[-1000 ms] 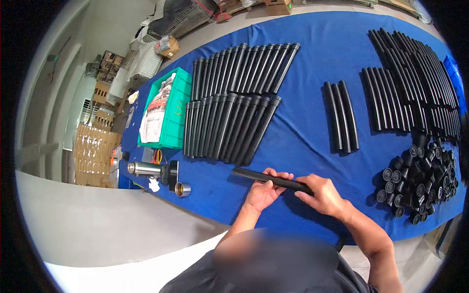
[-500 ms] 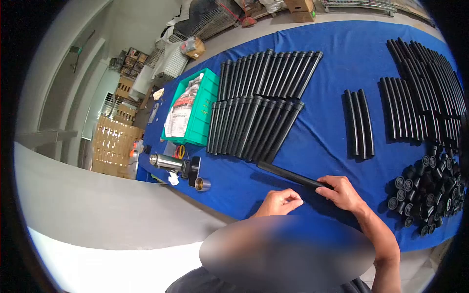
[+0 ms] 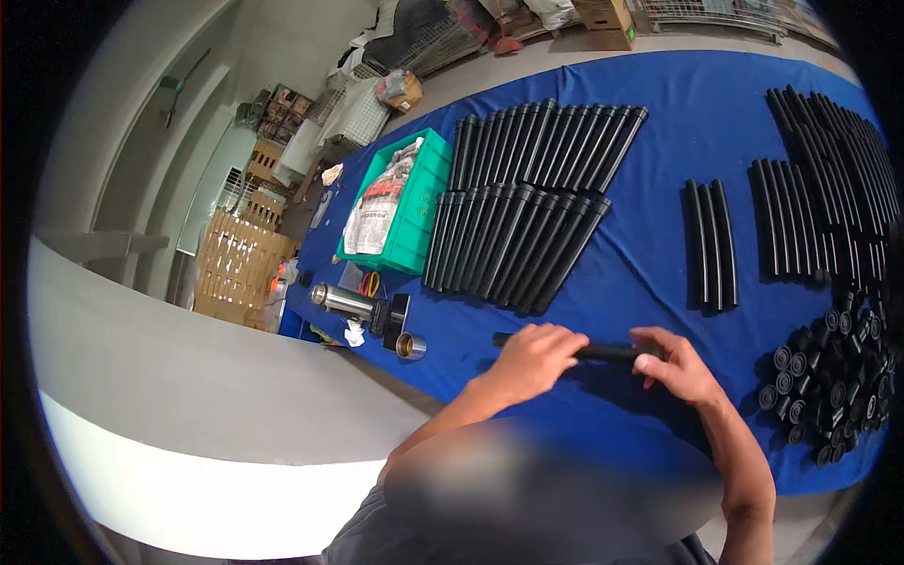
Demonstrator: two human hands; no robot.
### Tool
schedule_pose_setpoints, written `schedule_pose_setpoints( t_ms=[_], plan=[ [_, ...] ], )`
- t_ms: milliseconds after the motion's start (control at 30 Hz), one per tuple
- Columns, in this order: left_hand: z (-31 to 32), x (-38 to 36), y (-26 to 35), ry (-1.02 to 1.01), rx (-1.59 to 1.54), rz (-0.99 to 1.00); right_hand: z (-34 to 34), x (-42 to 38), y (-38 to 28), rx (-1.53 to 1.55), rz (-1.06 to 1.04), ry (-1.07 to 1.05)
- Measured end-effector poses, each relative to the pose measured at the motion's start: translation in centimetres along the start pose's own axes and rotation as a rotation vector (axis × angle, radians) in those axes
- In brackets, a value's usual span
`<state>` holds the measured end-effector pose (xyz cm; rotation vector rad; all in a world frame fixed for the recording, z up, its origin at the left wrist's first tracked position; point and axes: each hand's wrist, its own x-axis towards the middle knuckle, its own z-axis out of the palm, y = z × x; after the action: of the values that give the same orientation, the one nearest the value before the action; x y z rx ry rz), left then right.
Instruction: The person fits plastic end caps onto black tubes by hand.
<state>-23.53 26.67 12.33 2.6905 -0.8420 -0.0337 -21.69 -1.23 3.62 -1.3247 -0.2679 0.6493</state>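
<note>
A black tube [image 3: 603,351] lies level just above the blue table cloth [image 3: 650,282], near the front edge. My left hand [image 3: 533,359] is closed over its left part, and only the tube's left tip shows past my fingers. My right hand [image 3: 674,365] grips its right end. Behind them lie two rows of capped black tubes [image 3: 527,202] laid side by side.
A green bin [image 3: 407,209] with a printed bag stands at the left. A steel flask [image 3: 344,301] and a metal cup [image 3: 411,347] sit near the table's left corner. Three bare tubes [image 3: 712,243], further tube rows [image 3: 829,179] and a heap of black caps [image 3: 833,386] lie on the right.
My left hand had come off the tube half a second ago; it is back on it now, further left. The tube has swung from slanted to nearly level.
</note>
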Motion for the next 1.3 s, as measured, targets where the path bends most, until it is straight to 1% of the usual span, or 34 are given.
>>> schedule_pose_setpoints(
  t_ms=[67,133,200,267,333,400,467,533,567,667,800,1100,1200,1300],
  plan=[
    [-1.8,-0.3,-2.2,0.163,-0.055,-0.102,-0.7,0.7,1.8,0.149,-0.113,0.072],
    [-4.5,0.1,-5.5,0.378,-0.022,-0.222,-0.8,0.7,1.6,0.109,-0.076,0.037],
    [-6.4,-0.3,-11.1,0.525,0.089,-0.398,-0.5,0.6,1.1,0.047,-0.034,0.004],
    [-7.5,-0.9,-17.8,0.62,0.114,-0.57,-0.6,0.7,1.2,0.046,-0.016,0.016],
    [-7.7,-1.4,-24.6,0.654,0.031,-0.761,-0.7,0.9,1.4,0.043,-0.011,0.031],
    [-7.2,-2.2,-31.0,0.617,0.132,-0.831,-0.8,1.0,1.6,0.029,-0.008,0.038],
    [-7.0,-1.8,-33.3,0.56,0.176,-0.89,-0.9,1.0,1.4,0.026,-0.004,0.034],
    [-7.2,-1.0,-33.2,0.496,0.264,-0.963,-0.8,0.9,1.3,0.027,0.004,0.032],
    [-7.1,-0.9,-34.2,0.452,0.239,-1.026,-0.9,0.9,1.3,0.028,0.006,0.033],
    [-6.2,-1.0,-35.8,0.466,0.219,-1.031,-0.9,1.0,1.2,0.017,0.011,0.038],
    [-5.4,-1.3,-37.0,0.453,0.169,-1.113,-0.9,1.0,1.1,0.008,0.014,0.04],
    [-5.0,-1.1,-35.3,0.465,0.172,-1.091,-0.8,0.9,1.0,0.017,0.022,0.045],
    [-4.0,-1.9,-37.1,0.614,0.199,-0.987,-0.9,1.0,1.2,0.02,0.013,0.046],
    [-4.5,-1.9,-37.5,0.532,0.125,-1.02,-0.8,1.0,1.0,-0.02,0.028,0.05]
  ],
)
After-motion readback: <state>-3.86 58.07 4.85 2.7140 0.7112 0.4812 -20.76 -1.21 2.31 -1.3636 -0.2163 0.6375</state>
